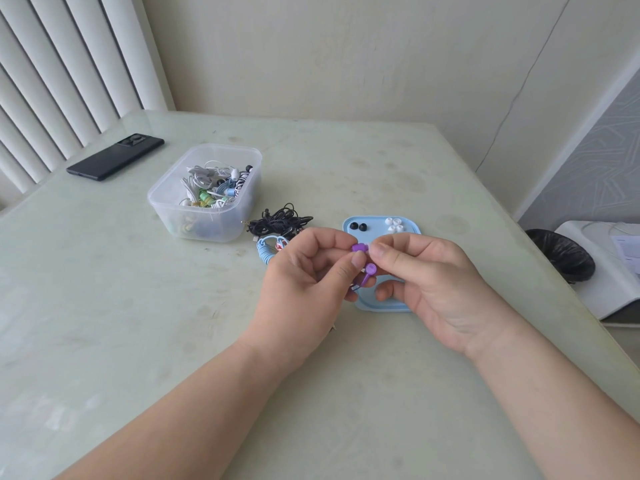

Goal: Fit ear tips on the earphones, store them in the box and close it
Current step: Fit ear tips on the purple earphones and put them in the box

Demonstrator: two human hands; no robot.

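Right now my left hand [311, 271] pinches one bud of the purple earphones [358, 247] between thumb and forefinger. The pair's second bud [370, 269] hangs just below it, and the other fingers are curled around its cord. My right hand [426, 282] meets it from the right, thumb and forefinger pinched on the end of the held bud. Whether they hold an ear tip there I cannot tell.

Both hands hover above the blue lid [388, 306], which lies flat on the table [138, 306]. At its far edge I count two black ear tips [358, 226] and, to their right, four white ear tips [394, 225].

Left of the lid lie one tangle of black earphones [280, 221] and one coiled blue cable [265, 252]. Farther left stands one clear box [207, 216], open and holding a jumble of earphones. One black phone [116, 156] lies far left. Print on a paper [627, 251] at the right edge is too small to read.
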